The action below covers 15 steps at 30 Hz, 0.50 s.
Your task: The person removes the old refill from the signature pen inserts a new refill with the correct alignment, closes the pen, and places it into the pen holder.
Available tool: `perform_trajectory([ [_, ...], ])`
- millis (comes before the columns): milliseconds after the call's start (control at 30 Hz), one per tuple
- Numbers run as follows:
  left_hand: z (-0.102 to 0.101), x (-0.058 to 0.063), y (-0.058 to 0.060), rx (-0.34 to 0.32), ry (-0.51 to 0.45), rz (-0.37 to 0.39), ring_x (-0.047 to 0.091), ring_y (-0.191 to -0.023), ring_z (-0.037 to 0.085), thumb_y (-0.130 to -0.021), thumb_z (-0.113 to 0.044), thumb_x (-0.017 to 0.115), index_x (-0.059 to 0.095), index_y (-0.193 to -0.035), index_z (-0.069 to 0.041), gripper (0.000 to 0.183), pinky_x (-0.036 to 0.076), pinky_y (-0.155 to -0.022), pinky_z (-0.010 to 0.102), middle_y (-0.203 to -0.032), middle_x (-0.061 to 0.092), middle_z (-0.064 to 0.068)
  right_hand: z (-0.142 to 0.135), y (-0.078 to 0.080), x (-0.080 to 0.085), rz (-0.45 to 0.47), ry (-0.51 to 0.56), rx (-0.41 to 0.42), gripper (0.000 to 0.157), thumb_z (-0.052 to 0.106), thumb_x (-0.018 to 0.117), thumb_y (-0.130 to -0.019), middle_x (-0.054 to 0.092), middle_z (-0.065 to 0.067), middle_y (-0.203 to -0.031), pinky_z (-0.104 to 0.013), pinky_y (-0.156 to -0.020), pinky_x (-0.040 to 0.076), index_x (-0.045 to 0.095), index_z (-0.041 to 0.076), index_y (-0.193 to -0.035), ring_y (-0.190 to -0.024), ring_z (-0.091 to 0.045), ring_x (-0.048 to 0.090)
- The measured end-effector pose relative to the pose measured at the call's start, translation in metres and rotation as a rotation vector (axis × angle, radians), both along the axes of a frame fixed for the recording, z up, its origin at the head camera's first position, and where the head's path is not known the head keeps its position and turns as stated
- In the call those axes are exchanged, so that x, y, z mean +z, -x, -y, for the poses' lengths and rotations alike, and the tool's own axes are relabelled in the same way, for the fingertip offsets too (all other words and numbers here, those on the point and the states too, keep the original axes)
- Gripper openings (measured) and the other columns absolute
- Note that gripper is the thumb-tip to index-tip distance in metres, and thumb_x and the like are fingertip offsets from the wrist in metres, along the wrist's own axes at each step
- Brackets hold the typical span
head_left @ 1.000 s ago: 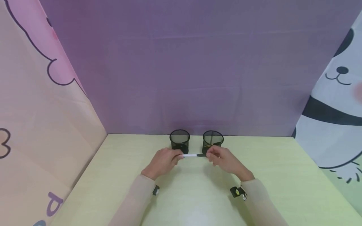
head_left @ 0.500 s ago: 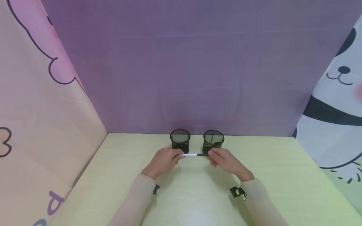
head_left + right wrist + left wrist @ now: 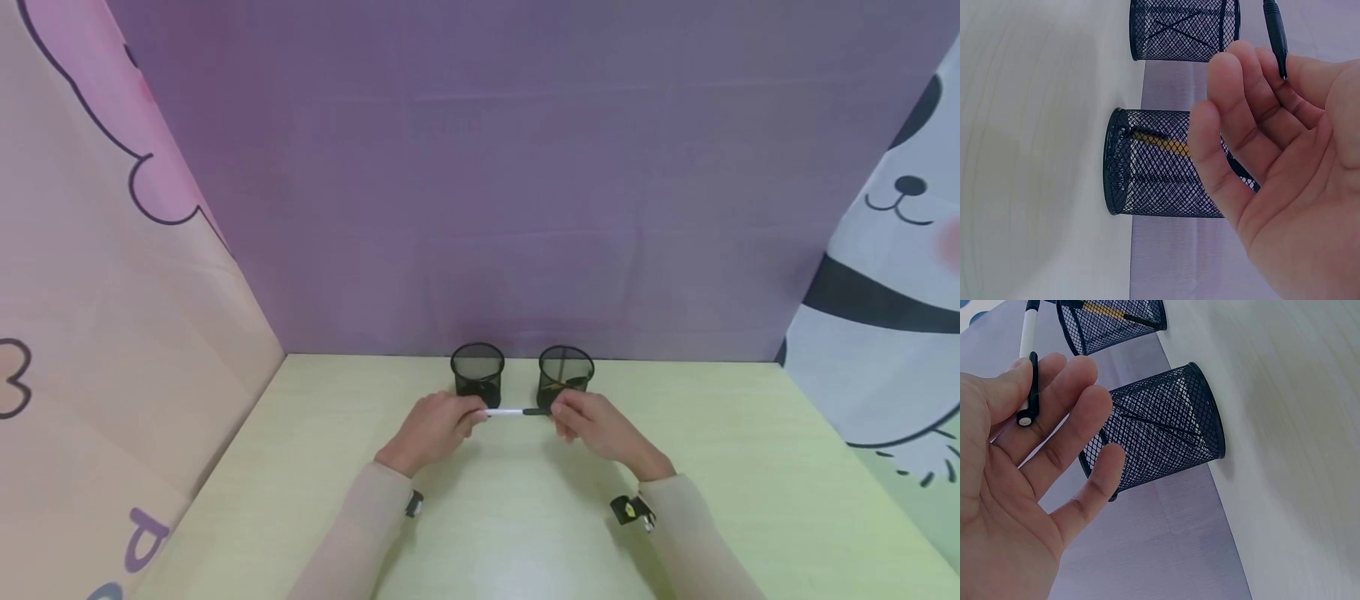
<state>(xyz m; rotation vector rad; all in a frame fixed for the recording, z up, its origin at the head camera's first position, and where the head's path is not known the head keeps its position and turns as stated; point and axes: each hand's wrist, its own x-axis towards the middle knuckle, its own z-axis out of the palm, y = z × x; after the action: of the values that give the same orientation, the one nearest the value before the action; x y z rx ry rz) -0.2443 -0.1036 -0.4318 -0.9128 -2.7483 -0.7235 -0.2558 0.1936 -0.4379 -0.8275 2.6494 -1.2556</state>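
Note:
A white pen with a black grip end and a black clip is held level between both hands, in front of two black mesh pen holders. My left hand pinches its clip end between thumb and fingers; the other fingers are spread in the left wrist view. At the black end, the thumb and fingers of my right hand pinch the pen close to its tip. The left pen holder has thin dark items inside. Yellow and black items show through the mesh of the right pen holder.
Both holders stand near the back edge of the pale table. Behind them rises a purple cloth backdrop. A cartoon-printed panel borders the left side, and a panda-printed panel the right.
My right thumb and fingers, loosely apart at the pen's black end a second ago, have closed on it. The left hand, the pen and the holders have stayed almost in place.

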Motion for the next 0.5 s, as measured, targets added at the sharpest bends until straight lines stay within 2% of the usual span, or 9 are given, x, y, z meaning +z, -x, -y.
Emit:
perform_trajectory([
  [133,0.0000,-0.0004,0.0002,0.000,0.003,0.000,0.048,-0.058,0.002,-0.104,-0.028,0.060,0.074,-0.104,-0.016,0.018,0.044,-0.061,0.023,-0.067,0.057,-0.012,0.0001,-0.0001,0.0007,0.003,0.004,0.004,0.026,0.022,0.050,-0.109,0.067,-0.006,-0.083,-0.038,-0.067,0.056,0.064,0.002,-0.099,-0.070,-0.011,0.063],
  [367,0.0000,-0.0006,0.0007,0.001,0.002,0.000,0.048,-0.059,0.002,-0.104,-0.028,0.060,0.074,-0.105,-0.016,0.019,0.044,-0.061,0.023,-0.067,0.057,-0.012,-0.0010,-0.0001,0.0011,0.019,-0.007,0.001,0.021,0.022,0.052,-0.108,0.067,-0.009,-0.088,-0.027,-0.064,0.052,0.063,0.004,-0.105,-0.072,-0.013,0.063],
  [500,0.0001,-0.0007,0.0008,0.001,-0.006,0.003,0.048,-0.058,0.002,-0.104,-0.028,0.060,0.074,-0.105,-0.016,0.019,0.044,-0.062,0.023,-0.067,0.057,-0.012,-0.0009,-0.0007,0.0018,0.040,-0.005,-0.001,0.023,0.022,0.053,-0.108,0.067,-0.015,-0.092,-0.031,-0.065,0.054,0.062,0.001,-0.109,-0.074,-0.015,0.063],
])
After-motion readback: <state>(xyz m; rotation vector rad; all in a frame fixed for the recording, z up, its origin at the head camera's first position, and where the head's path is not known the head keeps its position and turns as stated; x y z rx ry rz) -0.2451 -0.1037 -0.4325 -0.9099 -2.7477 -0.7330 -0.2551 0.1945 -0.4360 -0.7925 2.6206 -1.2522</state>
